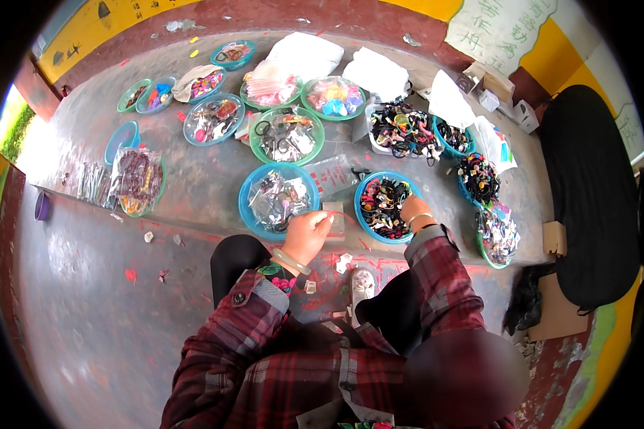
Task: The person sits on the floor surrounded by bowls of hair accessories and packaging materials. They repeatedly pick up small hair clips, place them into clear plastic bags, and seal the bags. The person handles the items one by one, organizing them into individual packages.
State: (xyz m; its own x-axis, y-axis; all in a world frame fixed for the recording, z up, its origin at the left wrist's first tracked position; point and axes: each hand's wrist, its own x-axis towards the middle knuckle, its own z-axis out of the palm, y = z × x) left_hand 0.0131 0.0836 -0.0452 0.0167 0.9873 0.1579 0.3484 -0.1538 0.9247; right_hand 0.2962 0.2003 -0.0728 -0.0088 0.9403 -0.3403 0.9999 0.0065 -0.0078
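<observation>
My left hand (306,237) is closed, thumb against fingers, at the near right rim of a blue basin (245,201) of small clear packets. Whatever it pinches is too small to make out. A small card-like packet (334,223) lies just right of it. My right hand (415,209) reaches over the right side of another blue basin (366,227), which holds a heap of dark and coloured hair ties (383,204). The fingertips are down at the heap and partly hidden, so their grip does not show. Between the two basins lies a clear plastic bag (333,175).
Farther back on the raised grey ledge stand a green basin (254,143) of packets and several other basins. A white tub (379,149) holds black hair ties. White sacks (304,53) lie behind. At right are more filled basins and a long black padded object (587,193).
</observation>
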